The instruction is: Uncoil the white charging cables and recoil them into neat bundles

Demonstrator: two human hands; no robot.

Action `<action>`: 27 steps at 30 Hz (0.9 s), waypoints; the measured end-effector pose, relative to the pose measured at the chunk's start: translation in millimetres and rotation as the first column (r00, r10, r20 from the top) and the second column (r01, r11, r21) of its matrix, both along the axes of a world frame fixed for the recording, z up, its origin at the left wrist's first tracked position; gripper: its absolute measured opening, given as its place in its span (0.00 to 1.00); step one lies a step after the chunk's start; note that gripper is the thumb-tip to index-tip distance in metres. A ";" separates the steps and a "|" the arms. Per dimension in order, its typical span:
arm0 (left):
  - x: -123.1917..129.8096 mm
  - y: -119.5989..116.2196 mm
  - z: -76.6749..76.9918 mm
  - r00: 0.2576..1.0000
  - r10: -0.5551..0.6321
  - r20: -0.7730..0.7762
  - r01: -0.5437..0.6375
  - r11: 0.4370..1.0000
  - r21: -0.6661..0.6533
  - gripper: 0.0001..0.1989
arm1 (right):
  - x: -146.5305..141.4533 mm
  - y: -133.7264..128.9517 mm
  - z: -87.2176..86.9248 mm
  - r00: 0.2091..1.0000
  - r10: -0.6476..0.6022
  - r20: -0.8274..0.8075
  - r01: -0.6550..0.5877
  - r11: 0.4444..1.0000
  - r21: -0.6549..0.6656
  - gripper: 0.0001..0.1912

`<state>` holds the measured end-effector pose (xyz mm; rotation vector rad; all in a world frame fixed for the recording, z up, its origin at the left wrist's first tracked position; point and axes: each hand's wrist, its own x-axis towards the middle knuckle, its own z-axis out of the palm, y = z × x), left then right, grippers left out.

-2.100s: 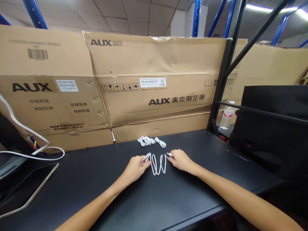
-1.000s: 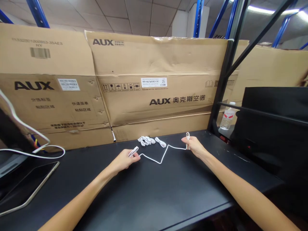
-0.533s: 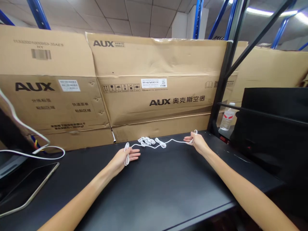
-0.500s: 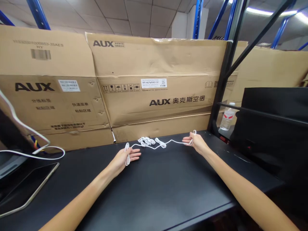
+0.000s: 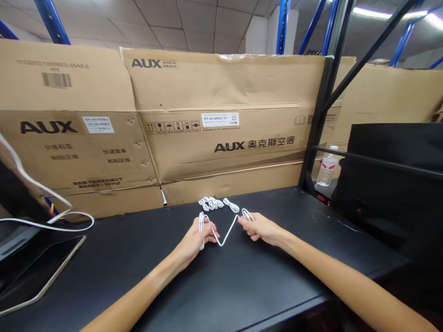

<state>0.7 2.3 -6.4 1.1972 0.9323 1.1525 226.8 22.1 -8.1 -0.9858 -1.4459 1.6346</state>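
A white cable (image 5: 224,240) runs between my two hands, sagging in a V above the black table (image 5: 221,286). My left hand (image 5: 199,237) is closed on a looped part of it, the loops standing upright between thumb and fingers. On the other side, my right hand (image 5: 261,227) pinches the cable, with a small loop rising above the thumb. Just behind the hands lie a tied bundle of white cable (image 5: 231,205) and a pile of white cable bundles (image 5: 210,203), neither touched by a hand.
Large cardboard boxes (image 5: 221,166) wall off the table's back edge. At the left are a tablet-like device (image 5: 41,272) and a loose white cord (image 5: 92,221). To the right stand a black metal post (image 5: 316,124), a water bottle (image 5: 327,169) and a dark monitor-like panel (image 5: 394,184).
My hands have come closer together and nearer to me, the right one moving left and its fingers curling in. The cable between them, earlier stretched wide, now hangs in a V.
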 end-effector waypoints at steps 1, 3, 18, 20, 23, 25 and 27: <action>1.9 0.8 -3.9 0.999 0.014 -0.030 -0.014 1.000 0.015 0.21 | -3.9 -2.5 -0.8 1.000 0.001 -0.027 -0.001 1.000 0.000 0.21; 4.8 1.6 -10.1 0.993 0.026 -0.118 -0.022 0.999 0.037 0.23 | -12.7 -6.8 -3.6 0.998 -0.019 -0.065 0.019 1.000 -0.001 0.23; 21.9 -15.1 -6.7 0.895 -0.040 -0.445 0.163 0.957 0.241 0.12 | -32.1 -17.8 -9.2 0.998 0.062 0.008 -0.062 0.965 0.253 0.22; 20.7 -13.0 -9.0 0.885 0.009 -0.465 0.124 0.959 0.255 0.12 | -32.0 -19.8 -7.8 0.995 0.081 0.063 -0.097 0.939 0.330 0.22; 20.6 -13.9 -8.5 0.856 0.076 -0.511 0.101 0.945 0.311 0.12 | -30.9 -25.3 -3.1 0.976 0.152 0.158 -0.206 0.885 0.417 0.18; 21.2 -16.3 -5.9 0.813 0.122 -0.569 0.118 0.922 0.368 0.12 | -29.7 -29.4 0.2 0.954 0.210 0.215 -0.288 0.845 0.450 0.13; 19.6 -17.4 -1.6 0.759 0.134 -0.637 0.179 0.898 0.403 0.11 | -27.9 -31.1 1.7 0.947 0.216 0.240 -0.307 0.828 0.469 0.11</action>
